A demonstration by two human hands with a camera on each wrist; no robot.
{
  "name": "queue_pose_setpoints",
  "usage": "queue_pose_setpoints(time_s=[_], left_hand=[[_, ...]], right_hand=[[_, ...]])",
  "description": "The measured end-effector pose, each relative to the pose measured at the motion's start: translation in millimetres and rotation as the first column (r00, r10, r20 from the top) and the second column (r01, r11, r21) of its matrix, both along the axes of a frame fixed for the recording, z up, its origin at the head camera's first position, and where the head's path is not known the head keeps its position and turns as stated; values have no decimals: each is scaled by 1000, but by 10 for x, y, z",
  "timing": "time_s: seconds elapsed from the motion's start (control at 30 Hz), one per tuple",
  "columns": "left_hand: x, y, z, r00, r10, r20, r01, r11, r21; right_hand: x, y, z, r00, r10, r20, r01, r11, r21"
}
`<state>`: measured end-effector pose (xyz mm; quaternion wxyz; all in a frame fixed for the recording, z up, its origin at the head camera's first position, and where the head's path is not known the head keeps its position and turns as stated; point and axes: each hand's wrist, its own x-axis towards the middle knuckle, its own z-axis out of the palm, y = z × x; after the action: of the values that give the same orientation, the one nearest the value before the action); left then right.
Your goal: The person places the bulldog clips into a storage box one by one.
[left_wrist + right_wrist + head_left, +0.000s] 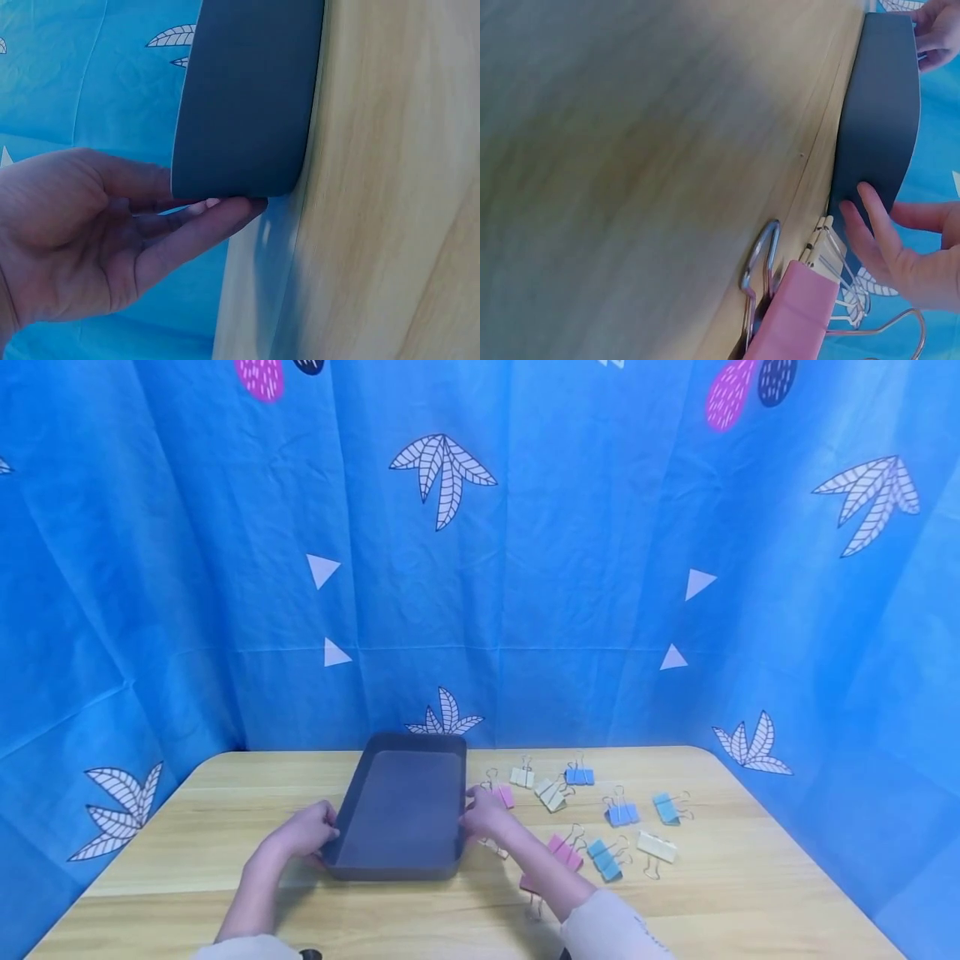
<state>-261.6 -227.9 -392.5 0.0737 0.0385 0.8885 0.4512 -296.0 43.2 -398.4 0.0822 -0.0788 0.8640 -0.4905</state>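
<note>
A dark grey rectangular tray lies lengthwise on the table, its inside bare. My left hand grips its left side near the front corner. In the left wrist view, the thumb is at the rim of the tray and the fingers are against its outer wall. On the opposite side my right hand pinches the wall, thumb over the rim and fingertips on the outside. Beside this hand are binder clips, among them a pink one and a cream one.
Several binder clips spread over the right part of the wooden table, including blue, teal, cream and pink ones. My right forearm passes over some of them. A blue patterned curtain hangs behind the table and along both sides.
</note>
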Motion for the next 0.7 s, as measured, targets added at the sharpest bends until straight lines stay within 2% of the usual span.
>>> queue_pose_setpoints(time_s=[0.1,0.27,0.5,0.7], left_hand=[[9,3,10,1000,0,9,0,1000,-1],[22,-10,15,1000,5,0,-5,1000,18],[22,59,17,1000,10,-19,-10,1000,11],[30,113,-9,1000,7,-17,-7,1000,6]], right_hand=[[-1,7,6,1000,3,-17,-2,999,38],[58,18,35,998,51,-21,-48,990,129],[85,43,48,997,74,26,-74,997,20],[74,97,28,997,73,33,-75,996,48]])
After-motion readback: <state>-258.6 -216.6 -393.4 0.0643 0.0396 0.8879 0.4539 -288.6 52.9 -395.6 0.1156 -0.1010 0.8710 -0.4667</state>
